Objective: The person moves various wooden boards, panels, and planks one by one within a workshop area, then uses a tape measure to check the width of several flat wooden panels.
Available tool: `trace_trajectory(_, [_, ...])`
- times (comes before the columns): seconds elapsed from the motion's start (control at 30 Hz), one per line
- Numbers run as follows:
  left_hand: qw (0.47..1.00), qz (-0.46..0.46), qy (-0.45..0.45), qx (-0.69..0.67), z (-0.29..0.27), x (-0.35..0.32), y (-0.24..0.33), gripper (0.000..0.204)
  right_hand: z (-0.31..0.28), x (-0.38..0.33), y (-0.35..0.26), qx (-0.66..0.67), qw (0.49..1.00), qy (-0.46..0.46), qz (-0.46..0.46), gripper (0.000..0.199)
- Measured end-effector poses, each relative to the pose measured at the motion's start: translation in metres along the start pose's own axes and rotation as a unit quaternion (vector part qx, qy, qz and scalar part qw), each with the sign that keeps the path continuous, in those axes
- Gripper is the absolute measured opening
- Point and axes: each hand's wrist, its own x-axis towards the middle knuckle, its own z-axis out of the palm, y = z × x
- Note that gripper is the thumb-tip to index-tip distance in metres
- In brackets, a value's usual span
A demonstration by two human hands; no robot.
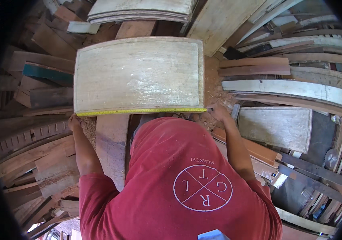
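Note:
A whitish, worn wooden panel (139, 76) with a raised border lies flat in front of me, its far edge slightly bowed. Along its near edge runs a yellow tape measure (143, 111), stretched straight from corner to corner. My left hand (74, 121) is closed at the tape's left end, beside the panel's near left corner. At the near right corner, my right hand (218, 112) pinches the other end, where a small dark piece shows by the fingertips. Beneath the panel, a long plank (111, 148) reaches toward me.
Similar panels are stacked (139, 9) at the far side. Another pale panel (275, 126) lies to the right. Piles of boards (255, 67) and offcuts (51, 100) crowd both sides. Sawdust (215, 90) covers the ground by the panel. A circular saw blade (331, 159) shows at far right.

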Motion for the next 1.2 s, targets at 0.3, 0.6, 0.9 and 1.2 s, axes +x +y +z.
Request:
trace_trajectory(0.3, [0.990,0.053,0.064,0.114,0.030,-0.018,0.000,0.028,0.001,-0.007,0.006,0.004,1.000,0.000,0.025,0.025])
trace_trajectory(0.6, [0.946,0.167,0.102,0.260,0.005,0.027,-0.029,0.029,0.011,0.002,0.015,0.023,1.000,-0.008,0.003,0.025])
trace_trajectory(0.9, [0.995,0.015,0.038,0.091,0.019,-0.019,0.001,0.030,0.007,-0.003,0.013,0.013,1.000,-0.002,-0.002,0.027])
trace_trajectory(1.2, [0.997,-0.012,0.045,0.062,0.022,-0.032,0.008,0.025,0.007,0.002,0.014,0.022,1.000,-0.008,-0.008,0.026])
